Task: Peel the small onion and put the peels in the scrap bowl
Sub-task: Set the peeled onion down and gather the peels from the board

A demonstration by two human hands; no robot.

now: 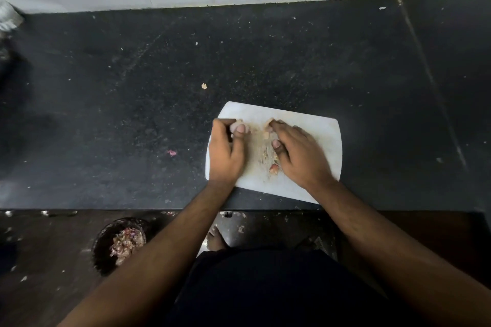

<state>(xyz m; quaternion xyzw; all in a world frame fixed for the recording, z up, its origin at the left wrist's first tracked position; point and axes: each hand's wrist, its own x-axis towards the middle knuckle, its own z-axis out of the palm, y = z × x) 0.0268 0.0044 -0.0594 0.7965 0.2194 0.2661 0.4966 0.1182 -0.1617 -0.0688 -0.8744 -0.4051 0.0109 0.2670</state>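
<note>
Our left hand [225, 151] grips the small onion [237, 127] over the cutting board's [318, 135] far left corner. Our right hand [297, 152] pinches a peel [269, 125] beside it. The scrap bowl [106, 241] sits on the floor below the counter's [132, 87] near edge.

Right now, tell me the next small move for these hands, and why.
Probably carry the strip of peel pinched in the right hand down to the scrap bowl on the floor. The left hand holds the small onion, and loose peels already lie on the cutting board.
</note>
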